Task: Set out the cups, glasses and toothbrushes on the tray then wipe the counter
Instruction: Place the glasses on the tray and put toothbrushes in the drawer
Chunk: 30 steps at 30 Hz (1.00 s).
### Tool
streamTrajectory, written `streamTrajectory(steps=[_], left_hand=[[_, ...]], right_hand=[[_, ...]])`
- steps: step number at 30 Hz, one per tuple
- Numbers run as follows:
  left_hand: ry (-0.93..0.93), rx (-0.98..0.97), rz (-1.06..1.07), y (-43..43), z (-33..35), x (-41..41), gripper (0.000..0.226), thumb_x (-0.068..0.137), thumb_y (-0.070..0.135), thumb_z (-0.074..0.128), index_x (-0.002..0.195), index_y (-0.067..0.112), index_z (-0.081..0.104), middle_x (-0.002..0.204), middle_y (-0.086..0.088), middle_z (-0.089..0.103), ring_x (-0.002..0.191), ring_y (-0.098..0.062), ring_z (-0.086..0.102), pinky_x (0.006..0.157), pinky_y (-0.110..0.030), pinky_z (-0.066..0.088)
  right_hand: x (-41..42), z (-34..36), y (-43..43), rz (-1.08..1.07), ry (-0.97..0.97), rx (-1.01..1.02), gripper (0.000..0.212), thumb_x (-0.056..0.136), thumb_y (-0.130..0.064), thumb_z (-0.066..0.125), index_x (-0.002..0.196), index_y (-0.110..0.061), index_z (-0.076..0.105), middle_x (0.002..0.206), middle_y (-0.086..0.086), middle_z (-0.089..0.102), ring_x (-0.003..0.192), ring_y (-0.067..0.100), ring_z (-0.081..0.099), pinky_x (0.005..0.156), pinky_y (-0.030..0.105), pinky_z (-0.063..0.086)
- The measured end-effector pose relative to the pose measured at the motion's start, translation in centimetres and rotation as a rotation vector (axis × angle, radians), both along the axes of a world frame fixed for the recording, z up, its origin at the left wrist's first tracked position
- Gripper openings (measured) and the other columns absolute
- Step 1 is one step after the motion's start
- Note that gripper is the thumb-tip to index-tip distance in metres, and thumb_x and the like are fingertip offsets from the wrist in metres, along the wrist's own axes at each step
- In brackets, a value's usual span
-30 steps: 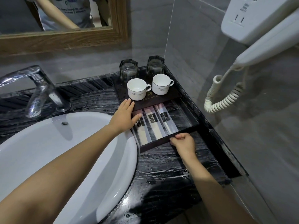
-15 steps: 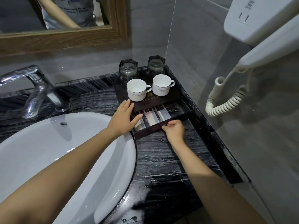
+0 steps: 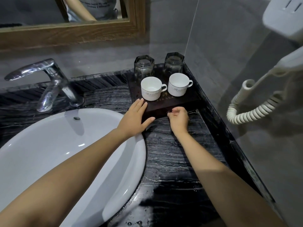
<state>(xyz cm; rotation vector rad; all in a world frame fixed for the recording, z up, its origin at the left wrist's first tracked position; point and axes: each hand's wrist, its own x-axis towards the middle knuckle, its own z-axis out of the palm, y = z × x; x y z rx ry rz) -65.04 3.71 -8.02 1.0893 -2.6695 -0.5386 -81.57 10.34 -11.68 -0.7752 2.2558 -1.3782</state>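
Drawer (image 3: 165, 111) now shut, right hand (image 3: 178, 117) pinching its knob, left hand (image 3: 136, 114) flat on tray (image 3: 193, 95); cups (image 3: 151, 90) fragile, grip handles.

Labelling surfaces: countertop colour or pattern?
Black countertop with pale grey horizontal streaks, marble-like; head view.

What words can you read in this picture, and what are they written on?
Left cup: dark script starting "R", too blurred to read further.
Right cup: the same kind of script, also starting "R", too blurred.
Tray: gold letters along the front of its top, too small to read.
Shirt in the mirror: lines of print, too blurred to read.
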Motion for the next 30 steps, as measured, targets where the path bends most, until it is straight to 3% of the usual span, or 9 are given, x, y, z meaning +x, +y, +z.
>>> streamTrajectory(steps=[4, 10, 14, 18, 25, 30], left_hand=[[0.019, -0.025, 0.007, 0.1, -0.5, -0.1, 0.073, 0.091, 0.048, 0.046, 0.147, 0.006, 0.022, 0.158, -0.009, 0.014, 0.147, -0.02, 0.004, 0.118, -0.029, 0.003], [-0.032, -0.099, -0.013, 0.5, -1.2, -0.2, 0.073, 0.092, 0.043, 0.047, 0.146, 0.0, 0.021, 0.157, -0.018, 0.013, 0.147, -0.028, 0.005, 0.117, -0.031, -0.001], [-0.091, -0.1, -0.018, 0.3, -0.8, -0.2, 0.074, 0.093, 0.044, 0.044, 0.147, 0.001, 0.016, 0.157, -0.017, 0.009, 0.147, -0.029, 0.002, 0.119, -0.035, 0.0], [-0.173, -0.091, -0.016, 0.6, -0.4, 1.0, 0.071, 0.094, 0.045, 0.04, 0.149, 0.009, 0.012, 0.159, -0.014, 0.003, 0.147, -0.028, -0.001, 0.12, -0.041, 0.005], [-0.403, 0.01, 0.03, 2.1, 0.2, 7.5, 0.065, 0.097, 0.045, 0.031, 0.149, 0.016, 0.006, 0.159, -0.011, 0.007, 0.144, -0.036, 0.009, 0.116, -0.048, 0.017], [-0.508, 0.196, 0.051, 4.1, 2.0, 14.2, 0.066, 0.095, 0.045, 0.037, 0.149, 0.016, 0.013, 0.156, -0.009, 0.021, 0.141, -0.035, 0.021, 0.114, -0.048, 0.023]], right_hand=[[0.5, -0.1, 0.1, 0.003, 0.039, -0.028, 0.018, 0.086, 0.0, 0.06, 0.103, 0.003, 0.054, 0.113, 0.021, 0.053, 0.084, 0.015, 0.053, 0.077, 0.019, 0.043], [2.2, 0.7, -0.2, -0.061, 0.09, -0.014, 0.017, 0.09, 0.003, 0.049, 0.107, 0.005, 0.05, 0.12, 0.018, 0.046, 0.089, 0.02, 0.055, 0.076, 0.013, 0.036], [2.9, 1.3, -0.3, -0.076, 0.103, 0.076, 0.022, 0.09, 0.0, 0.052, 0.111, 0.004, 0.048, 0.126, 0.018, 0.043, 0.106, 0.031, 0.054, 0.084, 0.027, 0.042], [4.1, 1.4, 0.4, -0.046, 0.233, 0.286, 0.045, 0.088, -0.015, 0.058, 0.127, -0.002, 0.039, 0.137, 0.018, 0.035, 0.127, 0.035, 0.036, 0.1, 0.039, 0.037], [9.0, 3.5, 2.2, 0.153, 0.293, 0.626, 0.083, 0.087, -0.042, 0.055, 0.146, -0.006, 0.01, 0.154, 0.018, 0.012, 0.136, 0.038, 0.022, 0.112, 0.047, 0.022], [14.6, 6.5, 4.3, 0.378, 0.246, 0.834, 0.09, 0.088, -0.051, 0.049, 0.15, -0.011, -0.002, 0.158, 0.015, -0.008, 0.144, 0.039, 0.001, 0.116, 0.05, 0.01]])
